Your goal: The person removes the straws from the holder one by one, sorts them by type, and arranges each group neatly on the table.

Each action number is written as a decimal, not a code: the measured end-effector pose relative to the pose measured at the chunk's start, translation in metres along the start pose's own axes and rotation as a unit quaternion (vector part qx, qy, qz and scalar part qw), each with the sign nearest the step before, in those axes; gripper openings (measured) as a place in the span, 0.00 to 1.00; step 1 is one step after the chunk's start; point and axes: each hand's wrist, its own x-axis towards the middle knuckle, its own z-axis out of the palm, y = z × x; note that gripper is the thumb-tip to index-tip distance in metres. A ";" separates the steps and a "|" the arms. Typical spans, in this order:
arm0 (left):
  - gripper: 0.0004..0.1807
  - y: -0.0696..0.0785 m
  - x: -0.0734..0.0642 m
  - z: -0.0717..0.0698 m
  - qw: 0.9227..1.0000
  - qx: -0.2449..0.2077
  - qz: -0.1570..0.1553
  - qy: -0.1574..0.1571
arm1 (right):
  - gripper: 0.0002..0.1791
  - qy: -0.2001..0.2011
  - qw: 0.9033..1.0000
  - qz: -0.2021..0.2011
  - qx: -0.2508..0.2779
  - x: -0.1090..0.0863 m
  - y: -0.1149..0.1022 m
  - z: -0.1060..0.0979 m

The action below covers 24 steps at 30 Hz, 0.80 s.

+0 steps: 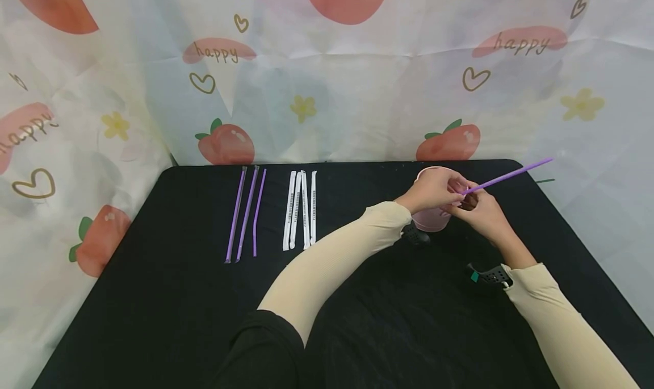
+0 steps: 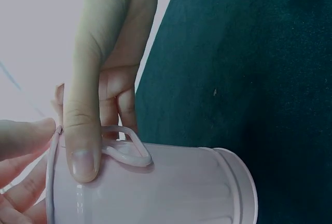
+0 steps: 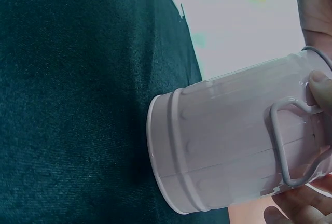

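Observation:
At the table's far right stands a pink bucket (image 1: pixel 431 220), a ribbed, tapered cylinder with a wire loop handle (image 3: pixel 280 146) on its side. My left hand (image 1: pixel 433 189) grips its upper end, the thumb (image 2: pixel 83 156) lying along the wall beside a loop. From the other side my right hand (image 1: pixel 485 213) holds the rim, its thumb (image 3: pixel 320 89) near a loop handle. A purple straw (image 1: pixel 511 175) sticks out to the right from where both hands' fingertips meet, crossing over the right fingers. I cannot tell which hand pinches it.
Left of the arms, two purple straws in clear wrappers (image 1: pixel 237 213) and a thinner purple straw (image 1: pixel 258 207) lie on the black table (image 1: pixel 168 298). Several white paper-wrapped straws (image 1: pixel 305 207) lie beside them. A fruit-printed curtain (image 1: pixel 332 76) hangs behind the far edge.

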 end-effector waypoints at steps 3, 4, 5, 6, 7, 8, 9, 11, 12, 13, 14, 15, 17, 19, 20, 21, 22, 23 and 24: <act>0.12 0.000 -0.001 0.000 1.000 0.001 0.007 0.003 | 0.39 0.001 1.000 0.001 -0.010 0.000 0.001 0.000; 0.11 -0.001 -0.001 0.000 1.000 0.000 0.011 0.005 | 0.39 0.001 1.000 0.002 -0.011 0.001 0.002 0.000; 0.10 -0.001 -0.002 0.000 1.000 -0.001 0.014 0.007 | 0.39 0.000 1.000 0.003 -0.012 0.001 0.003 0.000; 0.09 -0.001 -0.002 0.000 1.000 -0.002 0.017 0.010 | 0.39 -0.001 1.000 0.003 -0.009 0.001 0.003 0.000; 0.09 -0.001 -0.003 0.000 1.000 -0.007 0.021 0.012 | 0.39 -0.001 1.000 0.003 -0.008 0.001 0.003 0.000; 0.09 -0.002 -0.003 0.000 1.000 -0.011 0.025 0.015 | 0.38 0.000 1.000 0.004 -0.006 0.000 0.003 0.000; 0.08 -0.002 -0.004 0.000 0.999 -0.018 0.028 0.018 | 0.38 -0.001 1.000 0.003 -0.002 0.000 0.003 0.000; 0.08 -0.003 -0.005 0.000 0.999 -0.035 0.029 0.025 | 0.37 -0.002 1.000 0.002 0.003 0.000 0.002 0.001; 0.08 -0.003 -0.005 0.000 0.998 -0.043 0.029 0.028 | 0.37 -0.001 1.000 0.000 0.005 -0.001 0.001 0.001; 0.08 -0.003 -0.005 0.000 0.998 -0.053 0.027 0.031 | 0.36 -0.001 1.000 0.000 0.006 -0.001 0.001 0.001; 0.08 -0.004 -0.005 0.000 0.997 -0.062 0.025 0.035 | 0.36 0.000 1.000 -0.001 0.007 -0.001 0.000 0.001; 0.08 -0.004 -0.005 0.000 0.996 -0.072 0.022 0.039 | 0.37 0.000 1.000 -0.002 0.007 -0.001 0.000 0.001; 0.08 -0.005 -0.005 -0.001 0.995 -0.082 0.013 0.047 | 0.37 0.000 1.000 -0.003 0.008 -0.002 -0.001 0.001; 0.08 -0.006 -0.005 -0.002 0.994 -0.085 0.014 0.060 | 0.38 -0.002 1.000 0.000 0.005 -0.003 -0.001 0.001; 0.08 -0.006 -0.005 -0.003 0.994 -0.087 0.016 0.067 | 0.39 -0.004 1.000 0.003 0.001 -0.003 -0.002 0.000; 0.08 -0.007 -0.005 -0.004 0.993 -0.090 0.018 0.075 | 0.40 -0.006 1.000 0.005 0.001 -0.003 -0.001 0.000; 0.08 -0.007 -0.005 -0.006 0.992 -0.093 0.020 0.082 | 0.40 -0.008 1.000 0.007 0.002 -0.003 -0.001 0.000; 0.08 -0.007 -0.004 -0.007 0.991 -0.097 0.024 0.090 | 0.41 -0.010 1.000 0.010 0.003 -0.003 -0.001 0.000; 0.09 -0.008 -0.004 -0.009 0.990 -0.102 0.027 0.098 | 0.42 -0.011 1.000 0.012 0.003 -0.003 -0.001 0.000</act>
